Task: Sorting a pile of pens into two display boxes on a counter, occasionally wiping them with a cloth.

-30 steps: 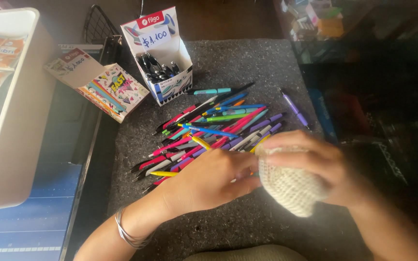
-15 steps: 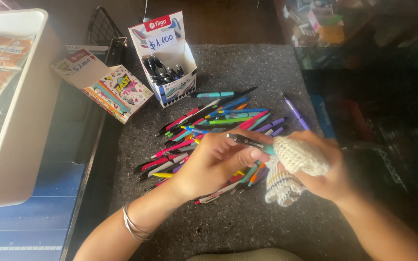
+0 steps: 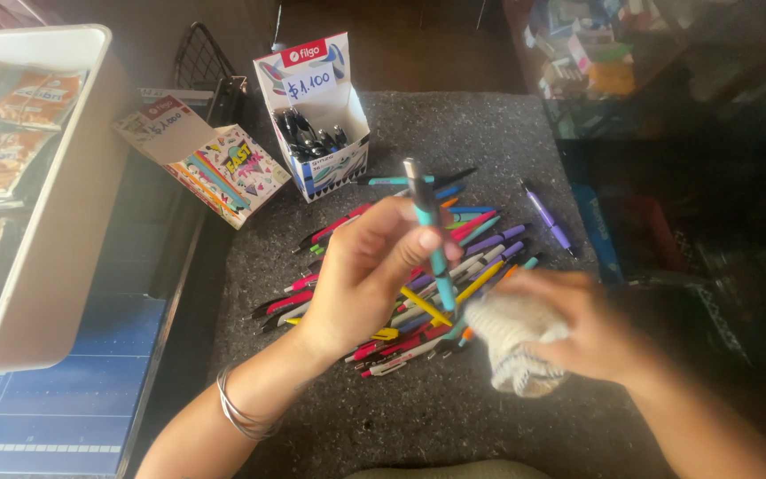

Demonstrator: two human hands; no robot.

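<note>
My left hand [image 3: 367, 270] holds a teal pen [image 3: 429, 232] upright by its middle, raised above a heap of several coloured pens [image 3: 472, 244] spread on the dark grey mat [image 3: 418, 417]. My right hand [image 3: 582, 324] grips a crumpled off-white knitted cloth [image 3: 511, 341] just to the right of the teal pen's lower end. The right hand is blurred. Whether the cloth touches the pen I cannot tell. A silver bangle sits on my left wrist.
An open white display box [image 3: 316, 111] with dark pens stands at the mat's far edge. A colourful flat box [image 3: 210, 160] lies left of it. A white tray [image 3: 46, 231] with packets is at the far left. A lone purple pen [image 3: 547, 217] lies right.
My left hand has lifted the teal pen out of the heap and stood it upright. My right hand with the cloth has moved from the pile's edge toward the pen's lower end.
</note>
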